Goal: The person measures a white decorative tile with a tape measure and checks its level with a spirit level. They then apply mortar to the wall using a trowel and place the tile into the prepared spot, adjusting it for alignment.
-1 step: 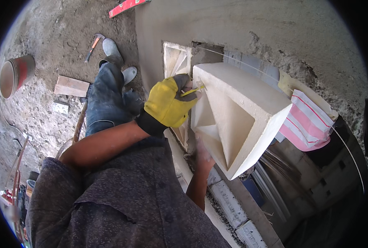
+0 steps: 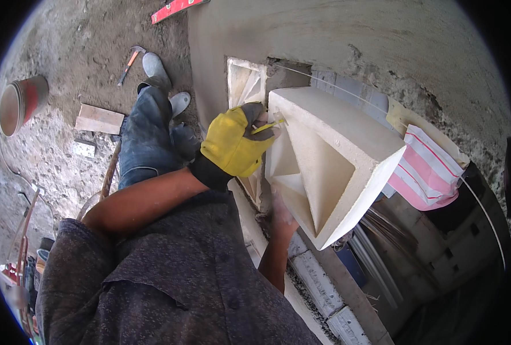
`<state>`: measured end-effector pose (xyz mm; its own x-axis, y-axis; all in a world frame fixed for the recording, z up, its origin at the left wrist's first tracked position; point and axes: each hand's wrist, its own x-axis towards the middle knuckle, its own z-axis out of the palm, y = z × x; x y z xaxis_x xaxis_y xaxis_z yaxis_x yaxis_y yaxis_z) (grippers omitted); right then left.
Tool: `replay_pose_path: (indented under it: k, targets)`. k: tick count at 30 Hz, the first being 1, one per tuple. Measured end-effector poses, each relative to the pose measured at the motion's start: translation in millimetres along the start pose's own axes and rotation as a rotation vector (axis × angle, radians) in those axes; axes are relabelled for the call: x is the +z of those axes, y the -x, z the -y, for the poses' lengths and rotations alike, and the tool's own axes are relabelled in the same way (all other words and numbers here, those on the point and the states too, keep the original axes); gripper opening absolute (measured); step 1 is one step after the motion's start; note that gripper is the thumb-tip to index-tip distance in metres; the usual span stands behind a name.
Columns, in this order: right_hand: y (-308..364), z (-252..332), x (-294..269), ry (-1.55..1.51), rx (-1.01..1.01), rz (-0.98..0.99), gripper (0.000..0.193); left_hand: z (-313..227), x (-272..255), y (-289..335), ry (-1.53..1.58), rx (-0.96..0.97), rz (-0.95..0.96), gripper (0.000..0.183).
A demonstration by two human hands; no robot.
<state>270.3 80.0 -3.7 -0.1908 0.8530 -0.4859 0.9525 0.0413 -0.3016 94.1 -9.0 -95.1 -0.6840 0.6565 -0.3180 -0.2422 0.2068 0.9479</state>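
A cream-coloured hollow breeze block point(image 2: 347, 123) with slanted inner webs is tilted in front of me, beside the gap in the wall. My left hand point(image 2: 235, 141), in a yellow and grey work glove, is closed at its left edge. A thin yellow stick point(image 2: 268, 126) sits between those fingers, its tip by the block's rim; its kind is unclear. My bare right hand point(image 2: 281, 217) grips the block's lower left side, its fingers mostly hidden. Behind the glove, a similar breeze block point(image 2: 245, 83) is set in the wall.
A taut string point(image 2: 347, 91) crosses the gap in the plastered wall point(image 2: 324, 34). A pink-striped sack point(image 2: 427, 169) hangs at the right. On the ground at left are a bucket point(image 2: 22, 106), a claw hammer point(image 2: 130, 64) and a board point(image 2: 99, 119). A red level point(image 2: 178, 10) lies beyond.
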Motion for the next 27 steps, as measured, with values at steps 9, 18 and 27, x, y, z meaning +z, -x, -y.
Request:
replay_pose_path:
  k: [9,18,27]
  targets:
    - [-19,34,12,0.116,-0.048,-0.031,0.081,1,-8,-29,0.093,-0.015,-0.147,0.035]
    - [-20,25,14,0.123,-0.140,-0.111,0.066,8,-9,-28,0.154,0.070,-0.146,0.027]
    - [-23,13,31,-0.100,-0.624,-0.287,0.053,23,-2,-31,-0.057,0.204,-0.084,0.042]
